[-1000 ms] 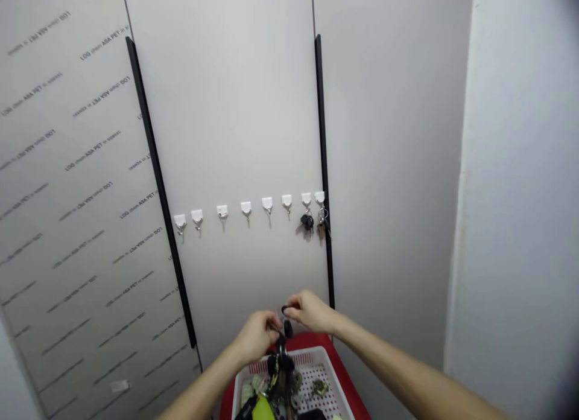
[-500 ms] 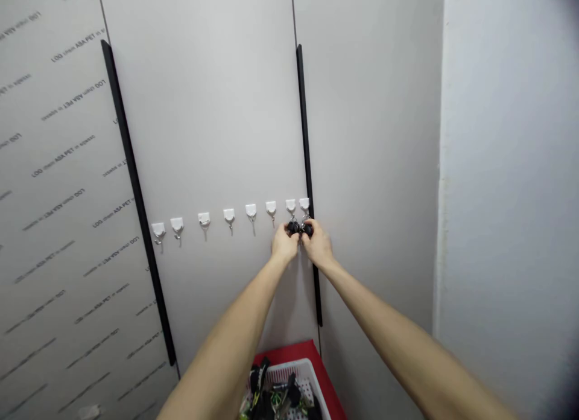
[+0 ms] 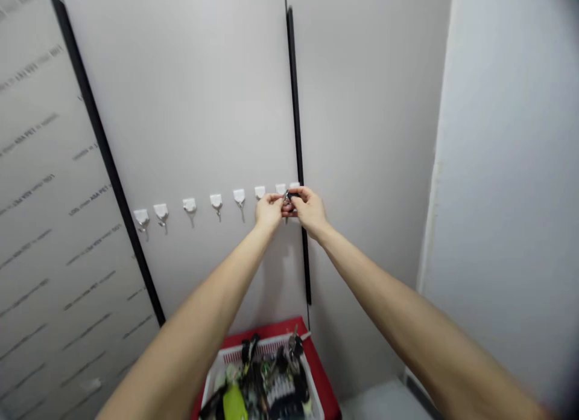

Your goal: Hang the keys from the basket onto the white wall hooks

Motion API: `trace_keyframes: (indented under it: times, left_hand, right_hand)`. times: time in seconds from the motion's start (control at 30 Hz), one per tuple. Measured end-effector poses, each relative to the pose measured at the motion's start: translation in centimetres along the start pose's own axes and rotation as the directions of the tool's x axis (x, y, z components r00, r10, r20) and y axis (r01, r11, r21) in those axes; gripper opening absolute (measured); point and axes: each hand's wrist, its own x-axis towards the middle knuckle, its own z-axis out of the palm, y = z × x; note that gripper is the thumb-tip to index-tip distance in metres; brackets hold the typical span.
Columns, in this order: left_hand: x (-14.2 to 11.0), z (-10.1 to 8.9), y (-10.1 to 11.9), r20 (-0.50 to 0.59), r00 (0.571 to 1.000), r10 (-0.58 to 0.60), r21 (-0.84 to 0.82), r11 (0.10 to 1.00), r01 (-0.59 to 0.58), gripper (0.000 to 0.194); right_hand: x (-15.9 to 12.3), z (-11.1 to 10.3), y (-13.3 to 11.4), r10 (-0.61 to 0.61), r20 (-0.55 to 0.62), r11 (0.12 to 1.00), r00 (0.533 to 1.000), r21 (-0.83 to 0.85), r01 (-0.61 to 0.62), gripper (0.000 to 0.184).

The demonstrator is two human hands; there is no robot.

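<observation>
My left hand [image 3: 270, 210] and my right hand [image 3: 310, 212] meet in front of the white hooks near the right end of the row. Between their fingertips is a small bunch of keys [image 3: 289, 197], with a dark head and a metal ring. The fingers of both hands are pinched on it. Just behind the hands sits a white adhesive hook [image 3: 280, 188], its lower part covered by them. The end hook [image 3: 295, 184] is mostly hidden by my right hand. Whether the keys' ring is on a hook I cannot tell.
More white hooks [image 3: 216, 201] run leftward across the pale panel. Long black handles [image 3: 296, 94] stand at the panel edges. Below, a white basket [image 3: 316, 396] full of keys and a lime-green item [image 3: 234, 402] rests on a red surface [image 3: 323, 372].
Both hands rose from above the basket to the hooks at the right end, carrying dark keys. Since then they have stayed there, fingers drawn closer together, while the view shifted.
</observation>
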Motion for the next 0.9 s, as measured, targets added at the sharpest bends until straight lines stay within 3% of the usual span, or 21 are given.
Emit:
trace_keyframes:
  times: [0.1, 0.17, 0.27, 0.37, 0.47, 0.53, 0.6, 0.67, 0.73, 0.9]
  left_hand:
    - [-4.8, -3.7, -5.5, 0.088, 0.979, -0.183, 0.073, 0.981, 0.177, 0.012]
    - [-8.7, -6.6, -9.8, 0.14, 0.925, -0.354, 0.224, 0.921, 0.318, 0.017]
    - [-13.6, -10.6, -14.7, 0.074, 0.878, -0.472, 0.409, 0.818, 0.405, 0.021]
    - [-15.7, -13.4, -16.8, 0.015, 0.852, -0.524, 0.438, 0.769, 0.465, 0.022]
    - [-15.5, -14.7, -16.5, -0.025, 0.833, -0.553, 0.345, 0.777, 0.526, 0.023]
    - [-14.8, -14.9, -15.5, -0.019, 0.835, -0.55, 0.234, 0.81, 0.538, 0.024]
    - [-13.6, -14.6, -13.8, 0.014, 0.845, -0.535, 0.114, 0.84, 0.53, 0.026]
    - [-12.1, -14.1, -11.6, 0.084, 0.857, -0.509, 0.012, 0.86, 0.509, 0.035]
    - [-10.6, -13.6, -9.1, 0.179, 0.873, -0.453, -0.056, 0.882, 0.469, 0.046]
    - [-8.1, -13.6, -3.8, 0.292, 0.904, -0.312, -0.052, 0.939, 0.34, 0.055]
  right_hand:
    - [-6.5, 0.0, 4.1, 0.19, 0.209, 0.975, 0.959, 0.077, -0.21, 0.021]
    - [-11.5, -0.2, 7.3, 0.28, 0.324, 0.952, 0.904, 0.03, -0.305, 0.02]
    - [-17.3, -0.4, 11.1, 0.446, 0.327, 0.89, 0.833, -0.068, -0.45, 0.015]
    - [-19.7, -0.2, 12.4, 0.543, 0.384, 0.832, 0.747, -0.126, -0.54, 0.014]
    - [-19.5, 0.6, 11.7, 0.546, 0.409, 0.829, 0.731, -0.138, -0.542, 0.015]
    - [-18.4, 1.6, 10.9, 0.572, 0.356, 0.807, 0.739, -0.081, -0.585, 0.025]
    - [-16.8, 2.8, 9.8, 0.624, 0.334, 0.741, 0.706, 0.032, -0.67, 0.038]
    - [-14.9, 4.1, 8.3, 0.636, 0.419, 0.656, 0.648, 0.148, -0.74, 0.047]
    - [-13.0, 5.4, 6.5, 0.568, 0.542, 0.609, 0.62, 0.23, -0.759, 0.051]
    - [-9.8, 8.3, 2.1, 0.393, 0.676, 0.634, 0.624, 0.292, -0.716, 0.054]
